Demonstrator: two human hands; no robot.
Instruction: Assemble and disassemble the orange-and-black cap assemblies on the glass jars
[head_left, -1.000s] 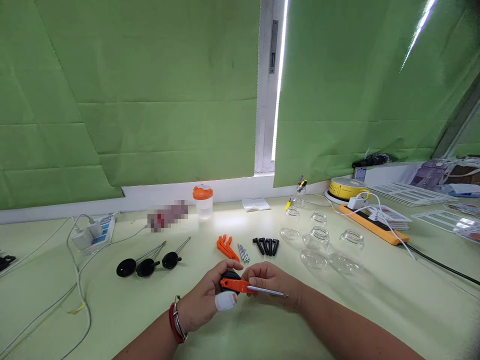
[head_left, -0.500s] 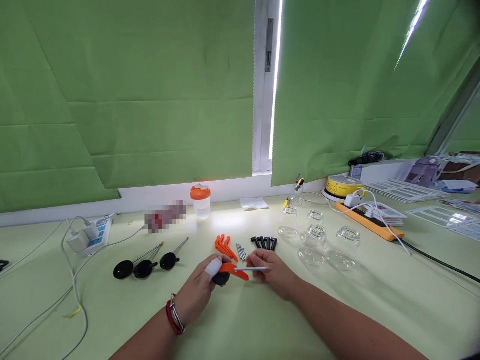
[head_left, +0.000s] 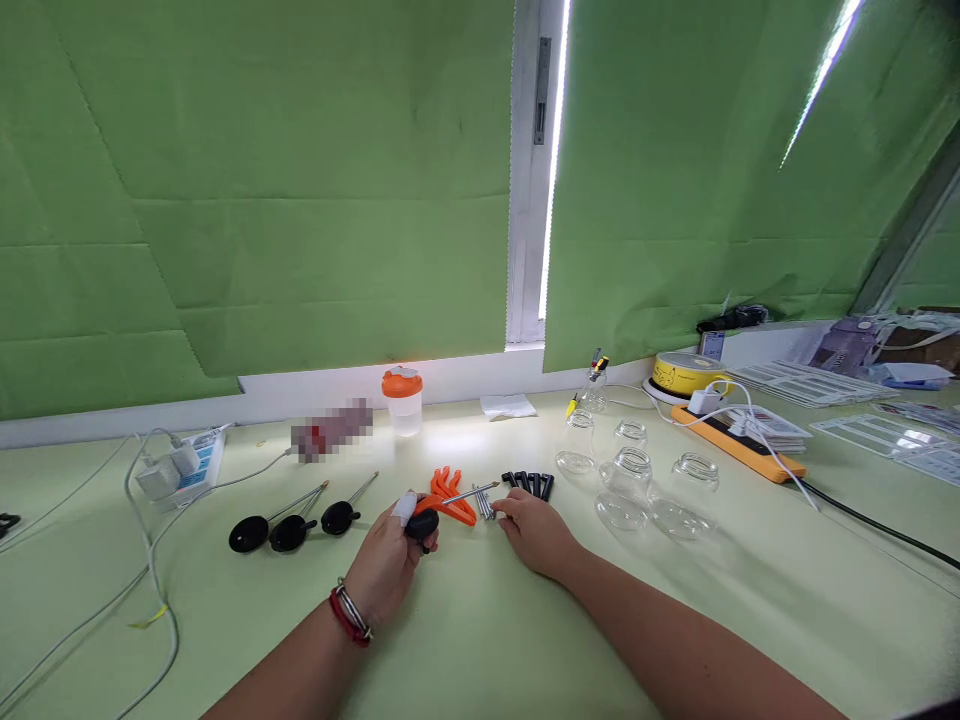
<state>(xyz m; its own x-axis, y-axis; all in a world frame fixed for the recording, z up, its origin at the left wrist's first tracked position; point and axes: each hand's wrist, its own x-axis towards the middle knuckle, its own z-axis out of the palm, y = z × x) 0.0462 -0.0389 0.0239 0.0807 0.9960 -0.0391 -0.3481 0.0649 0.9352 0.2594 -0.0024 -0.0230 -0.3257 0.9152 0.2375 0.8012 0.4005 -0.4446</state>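
My left hand (head_left: 391, 553), with a white wrap on one digit, is closed on a black round cap (head_left: 422, 524) that has a metal rod (head_left: 471, 493) and an orange lever (head_left: 430, 503). The rod points right, its copper-coloured tip past the levers. My right hand (head_left: 537, 530) has its fingertips drawn together at the right edge of a small pile of metal pins (head_left: 484, 503); whatever they pinch is hidden. Loose orange levers (head_left: 448, 482) lie behind the held cap. Several black tube-like parts (head_left: 529, 486) lie just behind my right hand.
Three black caps with rods (head_left: 289, 534) lie at the left. Several clear glass jars (head_left: 631, 490) stand at the right. Farther back are an orange-lidded cup (head_left: 405, 405), a folded tissue (head_left: 508, 407) and an orange power strip (head_left: 739, 445). White cables (head_left: 154, 560) cross the left side.
My left hand has moved slightly left with the cap, and the rod now tilts upward to the right. My right hand has left the rod and moved to the metal pins.
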